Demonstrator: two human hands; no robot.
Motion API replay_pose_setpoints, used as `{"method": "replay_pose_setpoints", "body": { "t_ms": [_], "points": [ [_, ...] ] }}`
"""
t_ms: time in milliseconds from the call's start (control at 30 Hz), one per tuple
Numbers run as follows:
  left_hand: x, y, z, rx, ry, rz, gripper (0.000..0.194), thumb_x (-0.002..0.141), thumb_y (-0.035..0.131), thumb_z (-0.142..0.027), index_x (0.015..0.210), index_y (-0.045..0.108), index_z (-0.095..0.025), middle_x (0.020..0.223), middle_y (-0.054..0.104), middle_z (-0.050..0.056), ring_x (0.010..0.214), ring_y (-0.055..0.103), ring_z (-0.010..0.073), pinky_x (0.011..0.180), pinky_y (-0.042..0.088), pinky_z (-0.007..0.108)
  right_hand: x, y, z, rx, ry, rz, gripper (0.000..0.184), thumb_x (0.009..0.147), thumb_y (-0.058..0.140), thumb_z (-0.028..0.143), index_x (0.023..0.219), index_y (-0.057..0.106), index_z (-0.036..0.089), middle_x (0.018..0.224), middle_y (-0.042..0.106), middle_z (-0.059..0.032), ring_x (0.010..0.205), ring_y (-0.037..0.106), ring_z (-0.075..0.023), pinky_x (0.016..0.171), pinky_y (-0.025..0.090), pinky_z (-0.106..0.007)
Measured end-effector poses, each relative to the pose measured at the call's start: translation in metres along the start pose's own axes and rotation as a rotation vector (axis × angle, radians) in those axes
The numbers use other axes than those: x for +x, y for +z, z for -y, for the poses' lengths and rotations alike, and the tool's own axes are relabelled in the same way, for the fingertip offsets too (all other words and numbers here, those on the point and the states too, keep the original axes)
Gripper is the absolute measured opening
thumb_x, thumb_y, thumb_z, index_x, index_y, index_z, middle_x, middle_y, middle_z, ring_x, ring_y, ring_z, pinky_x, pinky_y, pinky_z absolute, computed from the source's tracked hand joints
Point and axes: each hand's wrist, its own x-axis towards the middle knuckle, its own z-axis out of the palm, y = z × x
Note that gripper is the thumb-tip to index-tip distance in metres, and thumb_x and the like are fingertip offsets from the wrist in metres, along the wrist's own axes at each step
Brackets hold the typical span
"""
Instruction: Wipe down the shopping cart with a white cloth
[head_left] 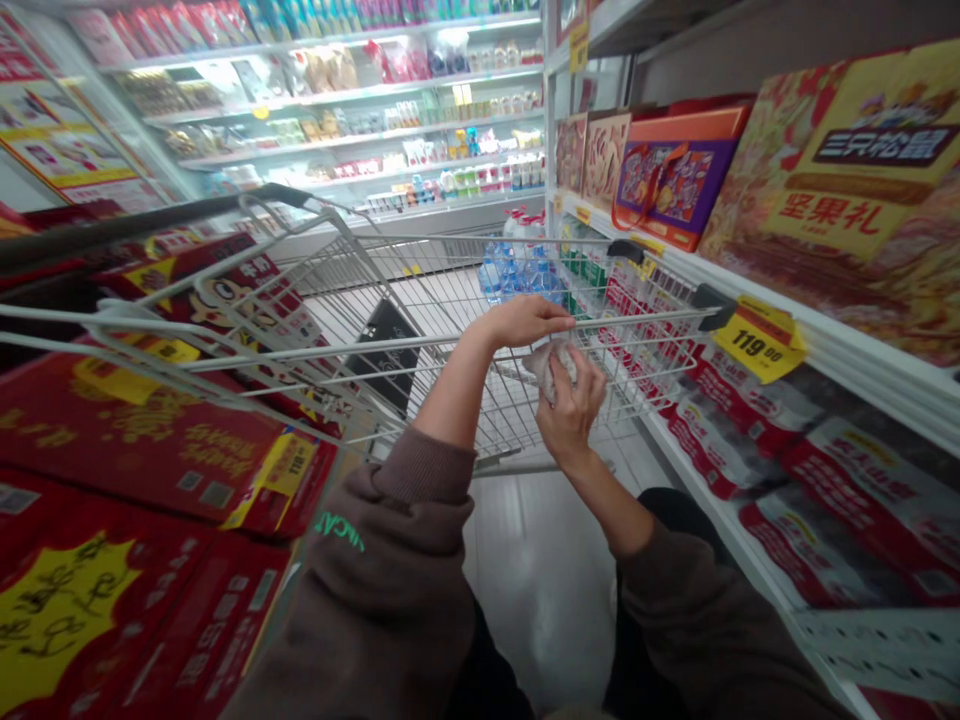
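Observation:
A wire shopping cart [442, 345] lies sideways across my view, its dark handle at the left. My left hand [529, 320] is closed over the cart's near top rail, fingers pointing right along it. Just below that rail, my right hand [574, 405] presses a crumpled greyish cloth [538, 368] against the wires of the cart's near side. Part of the cloth is hidden behind my fingers. Inside the cart, toward the handle end, a black panel with light lettering [384, 355] shows through the wires.
Red gift boxes [172, 430] are stacked at the left. A shelf at the right holds boxed goods [847, 200], with shrink-wrapped packs [847, 480] below. Blue-tinted water bottles [517, 270] stand on the floor beyond the cart, before a lit refrigerated display [345, 95].

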Motion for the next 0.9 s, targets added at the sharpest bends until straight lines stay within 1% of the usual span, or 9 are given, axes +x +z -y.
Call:
{"method": "replay_pose_setpoints", "body": {
  "t_ms": [100,133,267,400,467,600,733,800,900],
  "points": [
    [0.000,-0.001,-0.001,-0.006,-0.016,0.002,0.048,0.095,0.048,-0.051,0.115,0.075,-0.017,0.120,0.075,0.007,0.106,0.064,0.0209,0.096,0.046,0.032,0.001,0.002,0.001,0.111,-0.152,0.064,0.043,0.088,0.060,0.016,0.129,0.069,0.027,0.137,0.062,-0.0088,0.118,0.051,-0.0250,0.099,0.046,-0.043],
    [-0.001,-0.001,-0.001,-0.003,-0.017,0.001,0.048,0.095,0.047,-0.051,0.112,0.076,-0.016,0.116,0.075,0.007,0.102,0.064,0.0203,0.093,0.046,0.032,0.001,0.002,0.001,0.123,-0.154,0.052,0.043,0.088,0.061,0.016,0.128,0.069,0.027,0.137,0.062,-0.0088,0.118,0.051,-0.0249,0.099,0.046,-0.043],
    [0.000,-0.002,-0.003,0.023,0.003,0.020,0.049,0.096,0.043,-0.052,0.099,0.076,-0.016,0.098,0.075,0.005,0.087,0.061,0.0172,0.081,0.045,0.029,0.004,0.004,0.003,0.053,-0.018,-0.090,0.042,0.089,0.058,0.014,0.128,0.070,0.023,0.136,0.062,-0.0125,0.119,0.051,-0.0264,0.101,0.044,-0.046],
    [0.000,-0.001,-0.008,0.075,-0.012,0.019,0.047,0.098,0.042,-0.049,0.098,0.075,-0.016,0.094,0.073,0.005,0.084,0.060,0.0167,0.079,0.043,0.029,0.006,0.002,0.006,0.061,-0.078,-0.027,0.040,0.086,0.062,0.014,0.124,0.072,0.024,0.134,0.065,-0.0097,0.115,0.052,-0.0259,0.099,0.045,-0.044],
    [-0.006,0.001,-0.012,0.180,-0.053,-0.028,0.048,0.100,0.040,-0.051,0.098,0.076,-0.019,0.093,0.074,0.005,0.084,0.062,0.0181,0.079,0.043,0.030,0.007,0.000,0.006,0.095,-0.100,-0.005,0.041,0.085,0.062,0.014,0.124,0.072,0.024,0.135,0.065,-0.0093,0.116,0.052,-0.0253,0.099,0.045,-0.043],
    [-0.036,0.000,-0.013,0.471,-0.099,-0.189,0.049,0.103,0.034,-0.054,0.106,0.075,-0.028,0.100,0.075,0.006,0.092,0.065,0.0223,0.080,0.042,0.034,0.010,-0.002,0.003,0.073,-0.051,-0.050,0.046,0.085,0.061,0.012,0.128,0.070,0.024,0.137,0.062,-0.0107,0.119,0.052,-0.0265,0.099,0.044,-0.044],
    [-0.081,-0.012,0.001,0.595,-0.225,-0.260,0.055,0.104,0.028,-0.058,0.110,0.075,-0.030,0.105,0.077,0.006,0.094,0.067,0.0234,0.078,0.042,0.034,0.008,0.001,0.007,0.063,-0.052,-0.060,0.045,0.083,0.063,0.013,0.127,0.069,0.023,0.138,0.062,-0.0103,0.118,0.051,-0.0272,0.099,0.043,-0.044],
    [-0.101,-0.019,0.008,0.632,-0.306,-0.260,0.063,0.103,0.024,-0.063,0.106,0.076,-0.029,0.102,0.077,0.007,0.091,0.068,0.0238,0.077,0.042,0.034,0.006,0.001,0.013,0.089,-0.125,0.017,0.045,0.082,0.065,0.015,0.126,0.070,0.024,0.138,0.063,-0.0084,0.117,0.051,-0.0270,0.098,0.043,-0.044],
    [-0.125,-0.031,0.015,0.650,-0.391,-0.197,0.070,0.101,0.020,-0.070,0.103,0.078,-0.029,0.099,0.077,0.007,0.090,0.068,0.0245,0.076,0.042,0.033,0.004,0.000,0.022,0.151,-0.242,0.120,0.046,0.082,0.066,0.017,0.127,0.069,0.028,0.138,0.063,-0.0054,0.118,0.052,-0.0257,0.098,0.042,-0.042]
  ]
}}
